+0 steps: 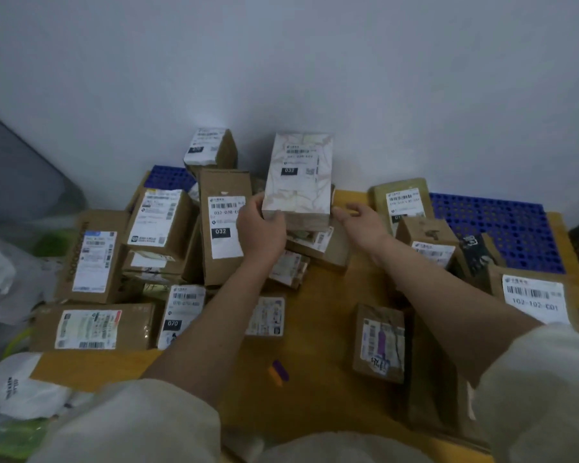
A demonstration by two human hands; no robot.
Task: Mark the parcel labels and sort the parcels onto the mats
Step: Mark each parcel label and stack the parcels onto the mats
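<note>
At far left, soft white poly bags (0,272) are heaped off the yellow mat (318,329). Next, brown cartons are stacked on the mat's left part: 1 flat carton with a long label (91,329), and 1 upright carton marked 032 (223,228).

Centre: the marbled parcel (298,182) is held raised above the pile near the wall, tilted, label up, also marked 032. The left hand (259,228) is clamped on its near-left corner, fingers curled under the bottom edge, thumb on the side face. The right hand (361,223) is seen just beside the near-right corner, fingers spread and relaxed; contact with the box cannot be confirmed.

Handling, judged: rigid rectangular box, 1-hand lift suggests light to moderate weight. The printed wrap looks smooth, so slip is possible with a corner pinch only. Better hold: both short sides near the bottom edge, palms opposed, label kept facing up for marking. No fragility cue is visible.

A marker (278,370) with orange and purple parts lies on the mat near the body, untouched. A small carton with purple scribble (378,342) sits to its right.

Right: more labelled cartons are piled on the mat, 1 reading 102-102-C01 (532,295). A blue perforated mat (502,222) is seen behind, mostly uncovered.
</note>
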